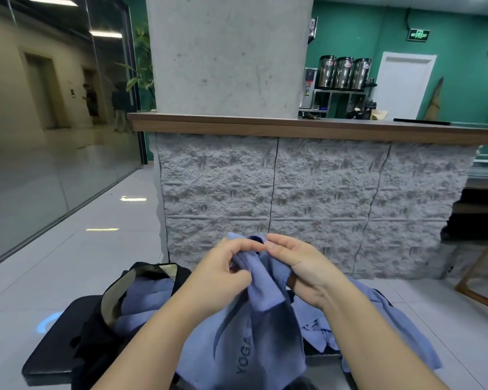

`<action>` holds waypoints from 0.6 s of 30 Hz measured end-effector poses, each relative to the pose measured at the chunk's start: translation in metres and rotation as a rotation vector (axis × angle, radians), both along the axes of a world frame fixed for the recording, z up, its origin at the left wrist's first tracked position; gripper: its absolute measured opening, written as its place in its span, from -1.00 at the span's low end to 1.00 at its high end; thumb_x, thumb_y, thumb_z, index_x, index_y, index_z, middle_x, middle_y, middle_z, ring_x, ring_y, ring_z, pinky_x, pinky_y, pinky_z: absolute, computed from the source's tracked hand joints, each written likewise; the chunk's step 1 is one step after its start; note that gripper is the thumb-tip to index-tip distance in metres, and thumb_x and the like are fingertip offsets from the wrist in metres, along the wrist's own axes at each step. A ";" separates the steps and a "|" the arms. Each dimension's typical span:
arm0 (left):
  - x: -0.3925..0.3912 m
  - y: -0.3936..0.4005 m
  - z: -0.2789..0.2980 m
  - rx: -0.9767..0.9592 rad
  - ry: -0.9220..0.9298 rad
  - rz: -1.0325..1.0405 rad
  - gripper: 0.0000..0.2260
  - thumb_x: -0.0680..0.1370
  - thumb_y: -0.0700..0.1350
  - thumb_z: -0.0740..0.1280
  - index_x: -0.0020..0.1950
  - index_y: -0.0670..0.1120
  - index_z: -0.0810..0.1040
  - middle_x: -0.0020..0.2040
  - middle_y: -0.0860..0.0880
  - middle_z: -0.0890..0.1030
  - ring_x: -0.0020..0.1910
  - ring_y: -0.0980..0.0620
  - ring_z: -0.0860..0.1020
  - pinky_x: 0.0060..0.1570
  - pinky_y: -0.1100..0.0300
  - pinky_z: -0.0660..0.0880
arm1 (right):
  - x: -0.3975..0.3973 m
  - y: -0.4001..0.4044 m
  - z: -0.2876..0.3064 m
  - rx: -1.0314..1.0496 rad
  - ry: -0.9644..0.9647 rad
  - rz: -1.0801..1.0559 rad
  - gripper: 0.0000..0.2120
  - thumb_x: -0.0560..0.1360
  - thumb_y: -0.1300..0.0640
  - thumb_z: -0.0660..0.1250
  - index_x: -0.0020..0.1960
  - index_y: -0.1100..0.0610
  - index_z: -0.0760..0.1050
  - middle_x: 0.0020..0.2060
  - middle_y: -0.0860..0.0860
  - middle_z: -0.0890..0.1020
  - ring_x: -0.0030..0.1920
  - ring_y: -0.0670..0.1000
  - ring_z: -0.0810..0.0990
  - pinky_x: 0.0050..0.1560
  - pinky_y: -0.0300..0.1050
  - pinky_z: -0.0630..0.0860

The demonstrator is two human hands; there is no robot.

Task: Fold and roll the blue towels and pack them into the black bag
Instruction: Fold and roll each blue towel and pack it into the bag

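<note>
Both hands raising a blue towel above a dark bench, with the black bag open at the left.

The left hand [223,273] pinches the towel's [245,333] stitched upper edge, thumb and curled fingers closed on a fold of cloth. The right hand [299,266] grips the same upper edge just beside it, fingers bent over the bunched fabric; the two sets of fingertips are nearly touching. The towel hangs from both hands, its lower part draped downward with the word "YOGA" printed along it. The black bag [96,333] stands on the bench [48,358], its mouth open, with blue towel cloth [144,302] inside. Further blue towels [378,327] lie loose on the bench to the right, below the right forearm. Behind stands a grey textured counter [307,192] under a wooden top.
</note>
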State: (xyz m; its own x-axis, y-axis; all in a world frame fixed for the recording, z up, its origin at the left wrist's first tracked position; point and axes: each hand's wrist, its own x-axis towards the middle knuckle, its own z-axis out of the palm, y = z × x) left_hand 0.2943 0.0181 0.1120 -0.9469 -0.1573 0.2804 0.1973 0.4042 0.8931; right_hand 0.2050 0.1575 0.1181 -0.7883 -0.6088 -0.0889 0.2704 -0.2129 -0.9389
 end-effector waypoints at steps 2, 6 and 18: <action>0.003 0.004 -0.001 -0.026 0.052 -0.020 -0.61 0.31 -0.21 0.23 -0.10 0.28 0.57 0.06 0.01 0.46 -0.04 0.08 0.58 0.03 0.15 0.54 | 0.005 -0.001 0.000 -0.082 -0.060 -0.011 -0.81 0.50 0.41 0.25 0.06 0.20 0.45 -0.01 0.20 0.62 -0.04 0.11 0.60 0.03 -0.05 0.56; 0.001 0.004 -0.006 -0.047 0.149 0.045 -0.72 0.42 -0.31 0.40 -0.17 0.10 0.56 -0.02 -0.02 0.43 -0.15 0.12 0.57 -0.02 0.14 0.55 | 0.015 -0.006 -0.006 -0.177 -0.071 0.061 -0.85 0.44 0.38 0.28 0.02 0.30 0.47 -0.03 0.28 0.56 -0.12 0.13 0.57 -0.16 -0.14 0.58; -0.002 -0.005 -0.013 -0.367 0.406 0.452 -0.92 0.43 0.04 0.38 -0.27 0.16 0.55 -0.04 0.14 0.41 0.00 0.14 0.36 0.06 0.42 0.23 | 0.028 -0.008 -0.009 -0.042 0.115 -0.004 -0.80 0.57 0.25 0.21 0.11 0.28 0.55 -0.12 0.14 0.67 -0.19 0.01 0.63 -0.15 -0.15 0.57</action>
